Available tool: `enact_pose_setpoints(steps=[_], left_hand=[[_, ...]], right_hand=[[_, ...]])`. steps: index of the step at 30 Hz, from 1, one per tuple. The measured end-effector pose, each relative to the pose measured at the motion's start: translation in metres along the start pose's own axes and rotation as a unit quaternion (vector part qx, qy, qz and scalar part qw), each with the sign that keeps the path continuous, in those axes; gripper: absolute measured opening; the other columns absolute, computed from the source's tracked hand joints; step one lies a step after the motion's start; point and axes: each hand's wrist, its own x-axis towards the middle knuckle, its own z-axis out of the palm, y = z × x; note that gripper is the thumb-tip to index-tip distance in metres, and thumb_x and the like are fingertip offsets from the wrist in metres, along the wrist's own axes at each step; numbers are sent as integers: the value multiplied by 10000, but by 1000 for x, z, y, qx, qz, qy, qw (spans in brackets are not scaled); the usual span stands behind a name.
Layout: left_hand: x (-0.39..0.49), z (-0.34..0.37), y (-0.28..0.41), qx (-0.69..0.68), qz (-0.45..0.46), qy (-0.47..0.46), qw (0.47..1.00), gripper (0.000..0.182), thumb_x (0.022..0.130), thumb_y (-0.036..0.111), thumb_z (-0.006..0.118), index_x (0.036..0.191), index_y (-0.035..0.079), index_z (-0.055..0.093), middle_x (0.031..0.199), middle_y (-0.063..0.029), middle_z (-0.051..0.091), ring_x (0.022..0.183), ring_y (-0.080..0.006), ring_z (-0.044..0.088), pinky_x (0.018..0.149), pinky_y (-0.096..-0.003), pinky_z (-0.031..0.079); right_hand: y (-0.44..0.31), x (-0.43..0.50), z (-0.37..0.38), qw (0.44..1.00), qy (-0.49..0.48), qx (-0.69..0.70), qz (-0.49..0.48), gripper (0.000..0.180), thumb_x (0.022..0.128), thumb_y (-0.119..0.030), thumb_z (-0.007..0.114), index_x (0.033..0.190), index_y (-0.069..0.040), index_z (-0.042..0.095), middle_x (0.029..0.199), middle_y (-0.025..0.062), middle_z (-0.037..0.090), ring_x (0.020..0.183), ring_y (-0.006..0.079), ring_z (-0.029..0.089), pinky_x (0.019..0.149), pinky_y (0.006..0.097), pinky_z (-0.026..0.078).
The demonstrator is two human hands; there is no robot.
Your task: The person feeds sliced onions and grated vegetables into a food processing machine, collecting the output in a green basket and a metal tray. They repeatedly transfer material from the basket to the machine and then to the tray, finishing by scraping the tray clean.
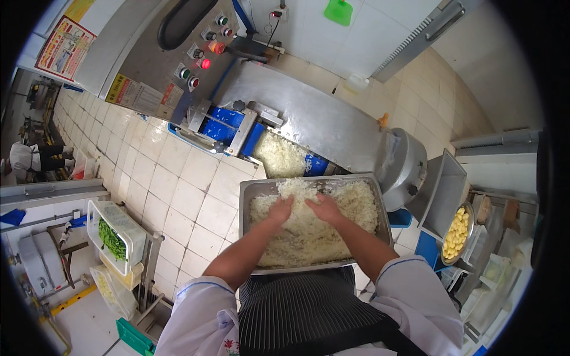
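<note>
A rectangular stainless steel tray point(386, 222) sits in front of me, filled with finely cut white vegetable pieces point(311, 240). At its far edge my left hand point(281, 209) and my right hand point(324, 208) face each other with a heap of the pieces point(297, 190) between them. Both are touching the heap; the palms are hidden in part. Just beyond the tray lies the blue conveyor belt point(317, 165) of a steel cutting machine point(303, 107), with a pile of the same pieces point(278, 155) on it.
The machine's control panel point(196, 58) has lit red buttons. To the left stand a white basket of green vegetables point(91, 222) and a green bin point(133, 337). On the right are a steel hopper point(438, 196) and a bowl of peeled potatoes point(456, 233). Another person point(38, 156) is far left.
</note>
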Motion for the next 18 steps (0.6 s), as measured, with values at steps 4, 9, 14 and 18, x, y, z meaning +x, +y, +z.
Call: enact_pose_setpoints(steps=[4,9,14,18], left_hand=[[12,28,-7,-182,-52,-68,980,656,1059,602,518,1516,131,517,1520,-122,565,1325,-346,604,1062,-537,525],[-5,28,-13,-382,-47,-240,891,459,1125,469,460,1361,112,628,1319,-92,719,1192,-274,697,1066,-480,553],[-43,-3,38,-367,29,-183,912,432,1158,412,400,1368,109,626,1322,-99,715,1209,-277,692,1092,-477,550],[-41,-33,97,-383,106,-148,905,446,1164,414,374,1398,107,598,1329,-103,708,1213,-277,690,1081,-479,555]], right_hand=[[-30,-15,11,975,-99,163,113,853,911,-601,723,1486,13,578,1529,230,563,1381,343,571,1116,466,484],[-52,-32,-24,888,-244,370,121,759,927,-434,751,1488,34,543,1375,173,660,1201,274,680,962,417,574],[-105,-30,-72,898,-211,383,45,571,948,-360,718,1365,24,647,1237,141,725,1070,244,727,916,394,584],[-159,0,-106,946,-169,272,-48,564,952,-361,705,1367,17,649,1264,143,716,1134,242,706,975,374,562]])
